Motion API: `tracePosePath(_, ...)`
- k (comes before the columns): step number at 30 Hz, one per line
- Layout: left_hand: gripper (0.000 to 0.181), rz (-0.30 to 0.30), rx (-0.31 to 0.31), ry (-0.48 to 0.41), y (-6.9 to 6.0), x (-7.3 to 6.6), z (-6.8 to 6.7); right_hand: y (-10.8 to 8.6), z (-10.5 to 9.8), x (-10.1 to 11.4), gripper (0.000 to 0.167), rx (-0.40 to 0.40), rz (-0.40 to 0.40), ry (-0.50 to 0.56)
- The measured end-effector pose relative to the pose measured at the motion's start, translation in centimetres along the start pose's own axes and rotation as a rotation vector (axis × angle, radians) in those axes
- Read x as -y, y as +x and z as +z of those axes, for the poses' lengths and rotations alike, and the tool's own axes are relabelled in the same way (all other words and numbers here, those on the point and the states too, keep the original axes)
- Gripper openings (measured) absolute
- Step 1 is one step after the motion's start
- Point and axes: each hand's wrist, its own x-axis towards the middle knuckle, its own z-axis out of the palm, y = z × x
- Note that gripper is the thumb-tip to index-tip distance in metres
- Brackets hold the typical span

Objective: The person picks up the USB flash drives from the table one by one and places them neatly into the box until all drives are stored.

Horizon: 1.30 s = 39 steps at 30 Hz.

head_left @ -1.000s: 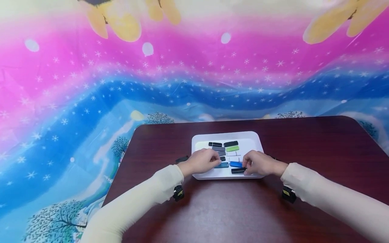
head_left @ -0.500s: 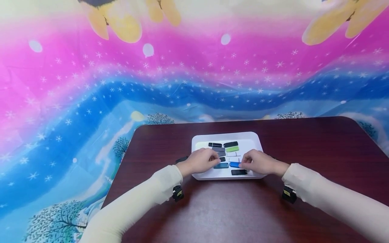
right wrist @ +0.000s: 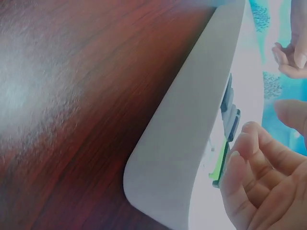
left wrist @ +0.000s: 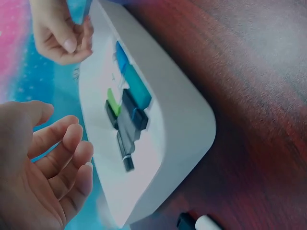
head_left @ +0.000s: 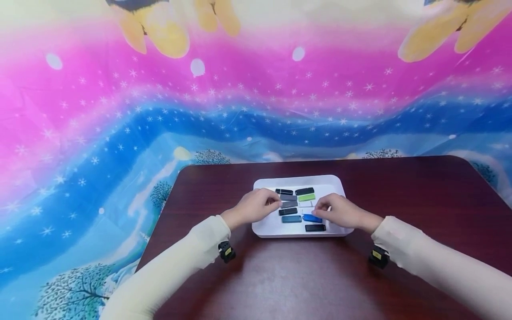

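Note:
A white tray [head_left: 268,230] holds several USB sticks laid in two rough columns. My left hand [head_left: 254,206] hovers over the tray's left side beside a grey stick [head_left: 290,205] and a black stick [head_left: 288,212]; its fingers are loosely bent around nothing in the left wrist view. My right hand [head_left: 340,212] is just above the blue stick [head_left: 313,218], thumb apart from the fingers [right wrist: 261,165] in the right wrist view, holding nothing. A teal stick [head_left: 291,219] and a black one [head_left: 315,228] lie nearest me. White sticks are partly hidden by the right hand.
The tray stands on a dark red-brown wooden table [head_left: 288,284]. Its rim [left wrist: 172,105] rises around the sticks. Small black and white objects [left wrist: 206,223] lie outside the tray in the left wrist view. A patterned cloth [head_left: 256,89] hangs behind the table.
My left hand has drawn back leftward, uncovering the black and grey sticks. My right hand has come off the front black stick, then lifted from the blue one, which lies slightly turned.

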Motion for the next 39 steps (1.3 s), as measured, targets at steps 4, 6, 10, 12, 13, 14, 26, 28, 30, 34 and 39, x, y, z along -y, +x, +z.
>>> tracePosePath(4, 0.025, -0.038, -0.037, -0.045, -0.5, 0.5, -0.9, -0.1, 0.0, 0.4, 0.019, -0.01, -0.007, 0.005)
tracePosePath(6, 0.024, -0.059, -0.057, -0.06, -0.8, 1.0, -1.3, -0.1, 0.0, 0.6, 0.019, -0.023, -0.01, 0.001)
tracePosePath(10, 0.024, -0.096, -0.093, -0.09, -1.5, 2.1, -1.6, -0.1, -0.1, 1.1, 0.018, -0.039, -0.004, -0.011)
tracePosePath(12, 0.025, -0.115, -0.109, -0.108, -1.9, 2.7, -1.8, 0.0, -0.1, 1.4, 0.018, -0.041, 0.002, -0.016)
tracePosePath(13, 0.025, -0.122, -0.118, -0.117, -2.0, 3.0, -1.8, 0.0, 0.0, 1.5, 0.017, -0.042, 0.0, -0.018)
tracePosePath(14, 0.026, -0.129, -0.124, -0.125, -2.2, 3.3, -1.9, 0.1, 0.0, 1.6, 0.017, -0.044, -0.004, -0.023)
tracePosePath(26, 0.019, -0.21, -0.152, -0.152, -5.2, 7.5, -1.5, 0.7, 1.1, 2.4, 0.016, -0.039, -0.042, -0.03)
tracePosePath(28, 0.016, -0.212, -0.148, -0.148, -5.6, 7.9, -1.4, 0.7, 1.3, 2.5, 0.016, -0.041, -0.046, -0.029)
tracePosePath(30, 0.014, -0.22, -0.138, -0.151, -5.8, 8.3, -1.3, 0.8, 1.5, 2.7, 0.016, -0.04, -0.043, -0.021)
tracePosePath(34, 0.018, -0.247, -0.109, -0.132, -6.3, 8.9, -1.1, 1.2, 2.2, 3.3, 0.016, -0.027, -0.057, -0.004)
tracePosePath(39, 0.022, -0.267, -0.091, -0.087, -6.7, 9.5, -0.7, 1.6, 3.2, 4.2, 0.014, -0.02, -0.086, 0.003)
